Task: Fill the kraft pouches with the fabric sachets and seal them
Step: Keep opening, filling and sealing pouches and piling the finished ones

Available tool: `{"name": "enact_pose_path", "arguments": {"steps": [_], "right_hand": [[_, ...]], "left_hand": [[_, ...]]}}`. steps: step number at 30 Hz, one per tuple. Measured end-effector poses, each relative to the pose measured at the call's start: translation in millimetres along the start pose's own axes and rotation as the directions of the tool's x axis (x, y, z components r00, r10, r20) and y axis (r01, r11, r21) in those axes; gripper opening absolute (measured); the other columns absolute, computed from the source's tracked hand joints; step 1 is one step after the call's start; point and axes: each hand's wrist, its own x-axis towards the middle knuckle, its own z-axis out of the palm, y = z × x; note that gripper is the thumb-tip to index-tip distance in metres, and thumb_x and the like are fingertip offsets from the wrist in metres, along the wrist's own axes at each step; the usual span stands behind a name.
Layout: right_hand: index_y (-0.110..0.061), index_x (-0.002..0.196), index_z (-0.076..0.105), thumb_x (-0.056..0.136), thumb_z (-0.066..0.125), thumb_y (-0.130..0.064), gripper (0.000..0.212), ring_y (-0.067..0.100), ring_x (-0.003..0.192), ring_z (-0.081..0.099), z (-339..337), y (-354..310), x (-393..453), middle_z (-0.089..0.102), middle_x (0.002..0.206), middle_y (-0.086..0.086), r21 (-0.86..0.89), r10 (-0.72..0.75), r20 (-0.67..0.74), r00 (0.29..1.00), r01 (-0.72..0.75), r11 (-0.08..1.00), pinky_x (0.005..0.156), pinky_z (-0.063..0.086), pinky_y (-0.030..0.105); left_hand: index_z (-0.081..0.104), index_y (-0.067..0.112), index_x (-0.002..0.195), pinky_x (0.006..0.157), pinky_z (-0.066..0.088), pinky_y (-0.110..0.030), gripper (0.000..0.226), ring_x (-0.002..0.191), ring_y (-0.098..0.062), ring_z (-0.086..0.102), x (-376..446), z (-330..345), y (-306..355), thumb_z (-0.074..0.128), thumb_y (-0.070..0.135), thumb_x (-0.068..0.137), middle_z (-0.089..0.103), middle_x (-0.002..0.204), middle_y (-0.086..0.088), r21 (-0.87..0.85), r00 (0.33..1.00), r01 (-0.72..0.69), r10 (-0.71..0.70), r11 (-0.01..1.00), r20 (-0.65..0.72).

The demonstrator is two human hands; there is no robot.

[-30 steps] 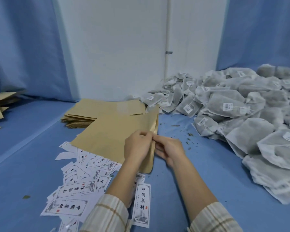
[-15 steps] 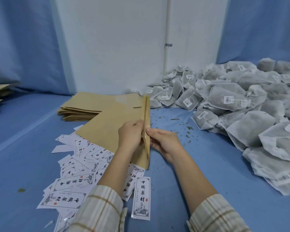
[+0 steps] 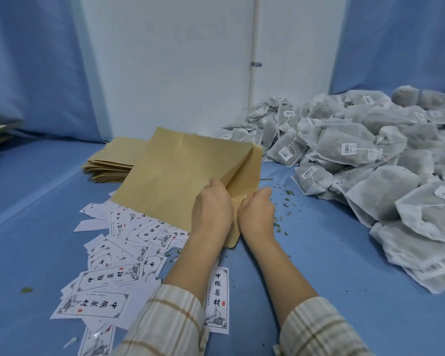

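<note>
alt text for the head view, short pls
Both hands, left hand and right hand, pull open the mouth of a kraft pouch over a blue table. Printed labels lie scattered left, a heap of fabric sachets right, stacked pouches behind.

A kraft pouch stands at the centre of the table, gripped at its near edge by the left hand and right hand. A stack of pouches lies behind it to the left, printed labels in front, and heaped sachets to the right.
</note>
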Motion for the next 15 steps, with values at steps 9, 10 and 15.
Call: {"name": "enact_pose_path", "arguments": {"steps": [9, 10, 15], "right_hand": [[-0.025, 0.062, 0.037, 0.075, 0.047, -0.029, 0.018, 0.017, 0.063, 0.035, -7.4, -13.7, 0.3, 0.038, 0.068, -0.007, 0.074, -0.161, -0.001, 0.987, 0.161, 0.984, 0.053, 0.024, 0.029], [-0.024, 0.059, 0.034, 0.075, 0.046, -0.029, 0.02, 0.016, 0.06, 0.033, -4.8, -12.7, 2.7, 0.037, 0.063, -0.008, 0.122, -0.146, 0.071, 0.987, 0.137, 0.983, 0.052, 0.024, 0.029], [-0.029, 0.064, 0.051, 0.084, 0.046, -0.008, 0.03, 0.016, 0.07, 0.043, -10.1, -18.2, 7.8, 0.05, 0.076, 0.0, 0.014, -0.273, 0.399, 0.875, 0.292, 0.956, 0.062, 0.029, 0.027]], "left_hand": [[0.048, 0.004, 0.08, 0.061, 0.03, -0.032, 0.014, 0.085, -0.039, 0.057, 1.6, -17.8, 10.7, 0.042, 0.009, 0.091, 0.062, 0.092, -0.025, -0.091, 0.998, -0.06, 0.06, 0.994, 0.002], [0.051, 0.002, 0.082, 0.061, 0.03, -0.033, 0.014, 0.085, -0.04, 0.057, 1.8, -18.2, 11.3, 0.042, 0.008, 0.091, 0.062, 0.092, -0.025, -0.076, 0.997, -0.083, 0.083, 0.994, -0.005], [0.056, -0.005, 0.088, 0.061, 0.029, -0.033, 0.019, 0.084, -0.04, 0.056, 3.0, -23.6, 9.7, 0.043, 0.009, 0.091, 0.062, 0.091, -0.026, -0.076, 0.992, -0.125, 0.124, 0.989, -0.02]]}}
